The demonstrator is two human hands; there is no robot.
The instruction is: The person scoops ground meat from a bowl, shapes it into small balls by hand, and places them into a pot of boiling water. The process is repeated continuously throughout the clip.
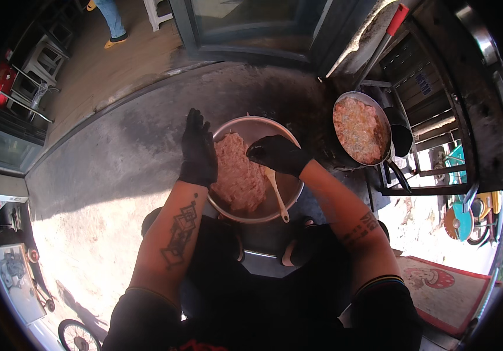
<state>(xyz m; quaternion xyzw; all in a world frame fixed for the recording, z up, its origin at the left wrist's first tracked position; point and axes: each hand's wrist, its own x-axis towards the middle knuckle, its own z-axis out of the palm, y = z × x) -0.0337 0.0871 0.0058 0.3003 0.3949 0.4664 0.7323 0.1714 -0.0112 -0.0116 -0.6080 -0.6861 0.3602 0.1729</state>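
A wide metal bowl (289,193) stands before me, between my feet. Pink minced meat (240,180) is heaped inside it, mostly on the left. My left hand (199,151), in a black glove, is held flat and upright at the bowl's left rim, fingers stretched out and holding nothing visible. Over the meat is my right hand (278,153), also black-gloved, with its fingers curled down; whether anything is in them is hidden. Below that hand a pale spoon or spatula (276,193) leans across the meat, its handle over the bowl's front right rim.
At right, a frying pan (361,129) holds a browning layer of meat, its black handle (398,175) pointing towards me. A red-handled tool (385,37) leans behind it. A dark metal frame (444,191) stands farther right. Another person's leg (113,19) shows at top left.
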